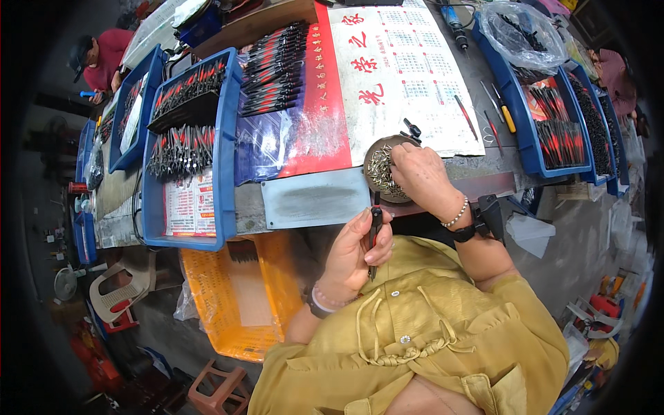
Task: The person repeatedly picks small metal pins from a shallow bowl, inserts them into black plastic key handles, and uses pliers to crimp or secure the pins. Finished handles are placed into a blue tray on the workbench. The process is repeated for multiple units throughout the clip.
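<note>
A slim black-and-red piece (375, 238) is held near the bench's front edge, in front of the torso, where it is grasped by the left hand (354, 250); its length is stood roughly upright in the view, with the thumb and fingers closed around it. Just beyond it, a round brown dish (375, 145) is filled with small metal parts (378, 169), and into these the fingertips of the right hand (420, 176) are dipped; whether a part is pinched in that grip cannot be told, since the fingertips are hidden. A small black fitting (412, 130) is seen at the dish's far rim. To the left of the dish, a grey metal plate (315, 199) is laid along the edge of the bench (460, 168). Behind it, a red-and-white printed sheet (408, 69) is spread, and similar black-and-red pieces (275, 69) are lined up beside it. More such pieces are packed in the blue left tray (227, 145) and the blue right tray (529, 149). A yellow-handled tool (508, 118) is placed near the latter. Below the bench, an orange crate (280, 266) is set.
</note>
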A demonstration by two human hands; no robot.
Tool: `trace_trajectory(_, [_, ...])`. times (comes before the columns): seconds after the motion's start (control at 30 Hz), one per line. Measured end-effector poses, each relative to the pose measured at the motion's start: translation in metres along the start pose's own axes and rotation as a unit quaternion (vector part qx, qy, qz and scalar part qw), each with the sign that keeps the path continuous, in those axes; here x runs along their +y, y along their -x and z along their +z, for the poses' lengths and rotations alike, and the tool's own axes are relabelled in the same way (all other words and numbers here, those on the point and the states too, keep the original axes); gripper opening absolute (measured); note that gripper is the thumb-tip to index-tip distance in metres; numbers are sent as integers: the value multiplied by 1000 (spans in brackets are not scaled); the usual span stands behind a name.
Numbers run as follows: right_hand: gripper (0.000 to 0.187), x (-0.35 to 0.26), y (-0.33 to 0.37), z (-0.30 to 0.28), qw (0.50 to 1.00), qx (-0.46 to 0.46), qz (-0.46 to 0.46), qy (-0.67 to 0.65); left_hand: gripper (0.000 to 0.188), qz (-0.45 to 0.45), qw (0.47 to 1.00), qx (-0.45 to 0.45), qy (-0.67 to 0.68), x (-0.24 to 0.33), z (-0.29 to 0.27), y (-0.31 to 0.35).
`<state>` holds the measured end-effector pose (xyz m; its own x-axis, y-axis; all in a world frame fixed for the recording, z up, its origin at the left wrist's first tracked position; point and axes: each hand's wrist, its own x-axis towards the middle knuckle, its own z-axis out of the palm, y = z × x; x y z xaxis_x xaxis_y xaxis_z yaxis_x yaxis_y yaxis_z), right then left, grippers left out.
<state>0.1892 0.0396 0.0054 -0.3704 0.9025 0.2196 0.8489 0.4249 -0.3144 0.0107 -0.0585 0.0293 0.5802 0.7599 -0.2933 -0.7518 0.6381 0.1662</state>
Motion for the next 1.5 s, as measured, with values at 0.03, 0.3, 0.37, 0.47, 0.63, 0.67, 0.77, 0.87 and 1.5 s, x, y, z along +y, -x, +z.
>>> trace_trajectory(0.03, [7,0,0,-1,1000,2,2,-6,30,1,1000,8,-5,1,0,0])
trace_trajectory(0.3, [12,5,7,-16,943,18,119,-311,32,-2,1000,15,7,-1,-2,-2])
trace_trajectory(0.37, [14,6,9,-17,915,18,148,-376,33,-1,1000,17,0,-1,-2,-4])
trace_trajectory(0.47, [11,6,11,-21,827,14,192,-528,33,-4,1000,17,-5,-1,0,-6])
trace_trajectory(0.63, [7,-7,24,-39,748,2,185,-638,34,0,999,45,-5,-3,3,-7])
trace_trajectory(0.67, [7,-14,29,-42,748,6,168,-642,34,1,999,38,5,-3,3,-7])
trace_trajectory(0.77, [9,-34,41,-49,765,21,81,-638,33,0,1000,20,14,-4,2,-8])
trace_trajectory(0.87, [10,-42,45,-54,871,55,-18,-488,32,-11,999,40,29,-5,1,-8])
trace_trajectory(1.5, [16,-52,53,-60,912,77,-30,-401,26,57,987,14,-147,-7,7,-5])
